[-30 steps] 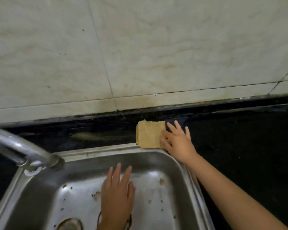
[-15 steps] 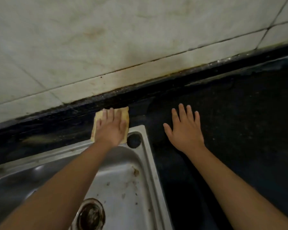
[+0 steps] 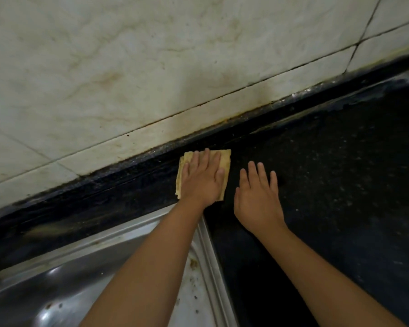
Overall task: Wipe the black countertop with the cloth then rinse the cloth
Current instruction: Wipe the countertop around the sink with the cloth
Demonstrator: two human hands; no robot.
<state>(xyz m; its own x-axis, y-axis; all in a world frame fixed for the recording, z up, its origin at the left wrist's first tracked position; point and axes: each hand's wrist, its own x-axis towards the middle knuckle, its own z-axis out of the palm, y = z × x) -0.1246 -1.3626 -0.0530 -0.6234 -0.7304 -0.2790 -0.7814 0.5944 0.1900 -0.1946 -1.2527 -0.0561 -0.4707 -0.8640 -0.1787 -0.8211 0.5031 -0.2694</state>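
Cloth lies under the flat, open left hand; right hand rests empty on the worktop. Light pressure may let it bunch or slip.

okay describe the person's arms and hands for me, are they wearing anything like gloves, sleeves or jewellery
Both arms are bare as far as the picture shows: no sleeves in view. The left hand and right hand wear no gloves, and no rings, watch or bracelets show on the fingers or wrists. The fingernails look short and unpainted. No markings or bandages are visible.
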